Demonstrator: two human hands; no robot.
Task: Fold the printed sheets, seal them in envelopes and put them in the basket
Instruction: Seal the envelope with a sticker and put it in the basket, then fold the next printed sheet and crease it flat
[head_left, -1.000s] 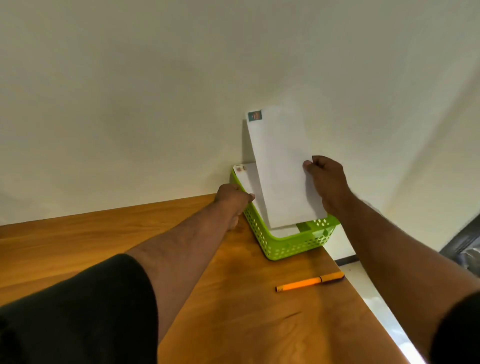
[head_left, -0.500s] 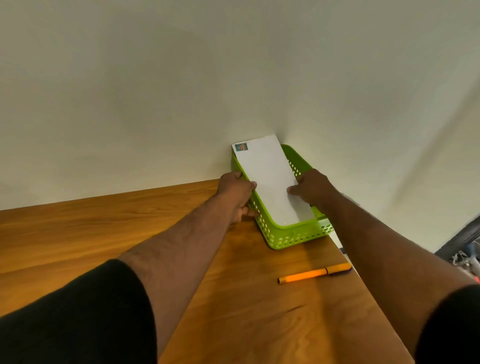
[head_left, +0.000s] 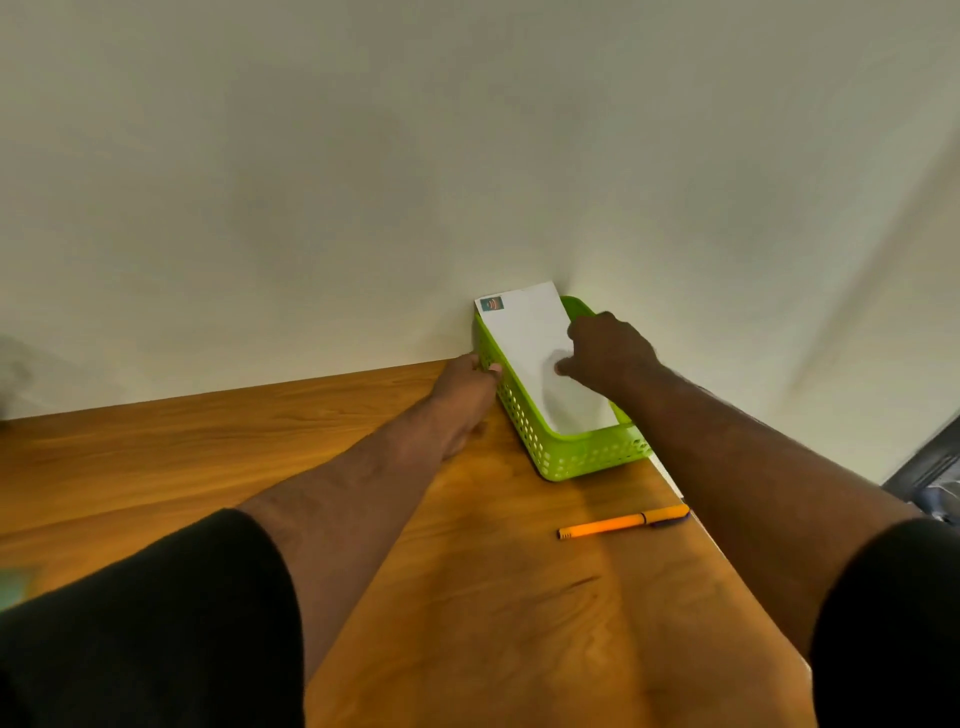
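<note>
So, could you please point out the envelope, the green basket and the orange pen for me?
envelope (head_left: 524, 338): head view, on its blank white face.
green basket (head_left: 524, 415): head view, on its perforated left wall.
orange pen (head_left: 608, 526): head view, on the middle of its barrel.
</note>
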